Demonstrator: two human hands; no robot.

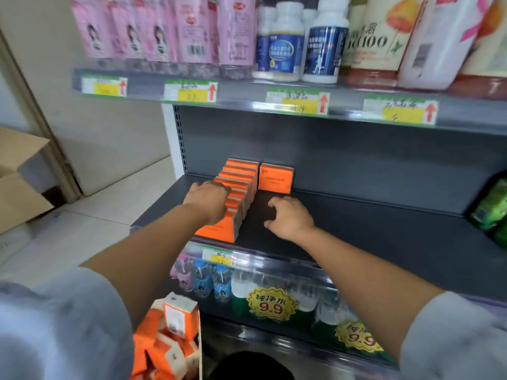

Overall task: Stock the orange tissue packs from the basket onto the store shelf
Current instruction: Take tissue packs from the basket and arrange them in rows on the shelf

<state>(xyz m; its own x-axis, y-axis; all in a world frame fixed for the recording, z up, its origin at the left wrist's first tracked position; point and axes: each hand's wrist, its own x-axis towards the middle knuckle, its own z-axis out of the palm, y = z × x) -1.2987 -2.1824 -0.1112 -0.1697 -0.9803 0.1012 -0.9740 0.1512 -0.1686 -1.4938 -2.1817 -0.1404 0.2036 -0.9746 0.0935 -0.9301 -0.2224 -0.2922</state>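
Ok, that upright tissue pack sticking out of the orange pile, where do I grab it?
Pinch the upright pack near its top, coming straight down from above, thumb on the white-labelled face and fingers on the opposite one. Its upper half stands clear of the other packs; lower down it looks wedged in.

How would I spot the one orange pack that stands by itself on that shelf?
Find the dark grey middle shelf, below the green-and-yellow price tags. At its back wall, just right of the long row of orange packs under the left hand, stands a single orange pack. It alone shows its broad printed face forward.
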